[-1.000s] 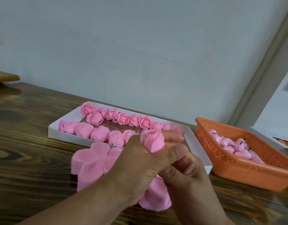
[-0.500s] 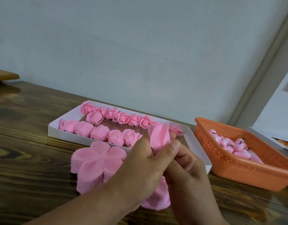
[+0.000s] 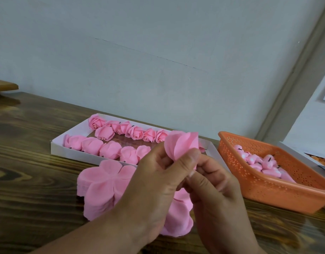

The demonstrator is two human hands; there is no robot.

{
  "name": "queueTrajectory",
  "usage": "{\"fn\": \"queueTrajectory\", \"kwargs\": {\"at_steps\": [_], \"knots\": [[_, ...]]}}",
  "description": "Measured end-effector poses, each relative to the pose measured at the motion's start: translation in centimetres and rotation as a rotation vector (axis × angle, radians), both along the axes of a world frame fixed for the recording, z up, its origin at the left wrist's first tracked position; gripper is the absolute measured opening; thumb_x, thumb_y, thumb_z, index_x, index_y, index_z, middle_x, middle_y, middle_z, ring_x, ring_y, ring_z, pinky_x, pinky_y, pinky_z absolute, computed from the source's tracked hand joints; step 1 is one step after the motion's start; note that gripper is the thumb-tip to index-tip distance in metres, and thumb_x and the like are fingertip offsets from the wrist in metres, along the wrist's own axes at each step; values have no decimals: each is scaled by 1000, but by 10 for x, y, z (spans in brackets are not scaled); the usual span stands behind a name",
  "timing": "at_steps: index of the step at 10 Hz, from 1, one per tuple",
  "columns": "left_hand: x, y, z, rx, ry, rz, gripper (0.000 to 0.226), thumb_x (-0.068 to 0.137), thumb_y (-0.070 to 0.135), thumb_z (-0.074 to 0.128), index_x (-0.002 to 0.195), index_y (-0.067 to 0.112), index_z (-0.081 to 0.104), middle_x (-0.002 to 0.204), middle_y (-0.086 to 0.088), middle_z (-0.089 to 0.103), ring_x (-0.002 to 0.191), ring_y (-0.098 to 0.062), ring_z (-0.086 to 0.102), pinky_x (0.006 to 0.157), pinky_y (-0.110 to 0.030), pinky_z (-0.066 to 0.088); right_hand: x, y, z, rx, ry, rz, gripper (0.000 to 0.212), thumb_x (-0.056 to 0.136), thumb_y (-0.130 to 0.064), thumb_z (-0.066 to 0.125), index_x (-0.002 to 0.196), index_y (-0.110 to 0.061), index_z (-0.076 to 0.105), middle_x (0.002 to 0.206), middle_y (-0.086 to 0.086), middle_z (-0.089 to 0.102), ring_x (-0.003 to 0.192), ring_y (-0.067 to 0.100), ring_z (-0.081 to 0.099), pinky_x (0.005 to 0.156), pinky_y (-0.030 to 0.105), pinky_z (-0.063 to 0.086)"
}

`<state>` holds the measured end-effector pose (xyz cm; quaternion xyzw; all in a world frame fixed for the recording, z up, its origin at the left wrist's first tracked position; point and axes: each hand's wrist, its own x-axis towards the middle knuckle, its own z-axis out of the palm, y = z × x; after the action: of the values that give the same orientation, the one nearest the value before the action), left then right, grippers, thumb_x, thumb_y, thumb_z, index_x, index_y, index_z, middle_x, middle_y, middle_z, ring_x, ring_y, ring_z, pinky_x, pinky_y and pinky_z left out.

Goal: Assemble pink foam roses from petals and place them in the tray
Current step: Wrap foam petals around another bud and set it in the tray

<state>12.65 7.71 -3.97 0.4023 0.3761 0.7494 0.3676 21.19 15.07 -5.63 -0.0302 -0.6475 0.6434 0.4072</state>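
My left hand [image 3: 156,182] and my right hand [image 3: 215,195] meet in front of the white tray [image 3: 73,153] and together hold a half-formed pink foam rose [image 3: 182,145], its petals standing loose above my fingertips. The left thumb presses a petal against the rose. My right fingers pinch its base from below. The tray holds two rows of finished pink roses [image 3: 136,132]. Two stacks of flat flower-shaped petal sheets lie on the wooden table: one [image 3: 101,182] left of my hands, another [image 3: 178,217] partly hidden under them.
An orange perforated basket [image 3: 279,187] with several small pink rose centres stands to the right of the tray. The wall runs close behind the tray. A wooden object [image 3: 4,87] sits at the far left edge. Papers [image 3: 317,158] lie beyond the basket.
The rose was a tight bud held in my left fist. Its outer petals have since opened out and stand taller, and my thumbs have shifted along them.
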Motion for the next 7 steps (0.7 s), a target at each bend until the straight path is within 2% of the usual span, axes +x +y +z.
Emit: {"fn": "queueTrajectory", "kwargs": {"at_steps": [1, 2, 3, 4, 5, 6, 7], "knots": [[-4, -3, -13, 73, 15, -43, 40, 65, 17, 39, 48, 32, 72, 56, 9, 66, 54, 4, 62, 56, -8, 49, 1, 0, 1, -8, -1, -28, 27, 72, -18, 72, 96, -7, 71, 72, 12, 66, 67, 21, 60, 64, 27, 50], [-1, -5, -7, 45, -52, 52, 68, -4, 44, 42, 53, 25, 74, 62, 6, 69, 59, 0, 64, 58, -11, 51, 2, 1, 1, 51, -35, -171, 19, 72, -14, 67, 89, -10, 72, 69, 10, 66, 62, 19, 59, 59, 24, 49], [2, -1, -3, 12, -118, 104, 56, 29, 48, 68, 75, 17, 71, 81, -4, 70, 75, -13, 65, 69, -23, 50, 2, -2, 4, 195, -35, -365, 16, 71, -16, 67, 87, -15, 71, 70, 3, 70, 59, 10, 63, 55, 17, 49], [4, 1, -2, -19, -147, 179, 71, 28, 50, 66, 84, 6, 63, 90, -21, 65, 82, -24, 59, 78, -32, 46, 1, -1, 1, 373, -51, -570, 13, 71, -19, 68, 84, -24, 69, 72, 0, 69, 63, 12, 64, 56, 19, 49], [7, 2, -1, -50, -187, 245, 67, 32, 47, 64, 81, 1, 61, 101, -41, 59, 84, -30, 54, 78, -38, 44, -1, 5, 0, 769, -83, -823, 15, 71, -11, 68, 85, -17, 64, 75, -1, 61, 64, 16, 57, 59, 21, 46], [2, 5, -7, -68, -224, 192, 32, 60, 26, 71, 78, 1, 60, 89, -28, 58, 81, -29, 53, 72, -32, 45, -2, 10, -3, 1035, -106, -964, 18, 68, -4, 69, 86, -1, 67, 81, 5, 62, 69, 22, 59, 61, 29, 48], [-4, 9, -16, -111, -270, 146, 11, 89, 6, 56, 79, 2, 62, 89, -20, 61, 78, -24, 57, 69, -27, 48, -3, 12, -5, 1255, -208, -1124, 24, 62, 1, 75, 86, 1, 69, 82, 12, 66, 69, 30, 64, 58, 36, 49]]}}
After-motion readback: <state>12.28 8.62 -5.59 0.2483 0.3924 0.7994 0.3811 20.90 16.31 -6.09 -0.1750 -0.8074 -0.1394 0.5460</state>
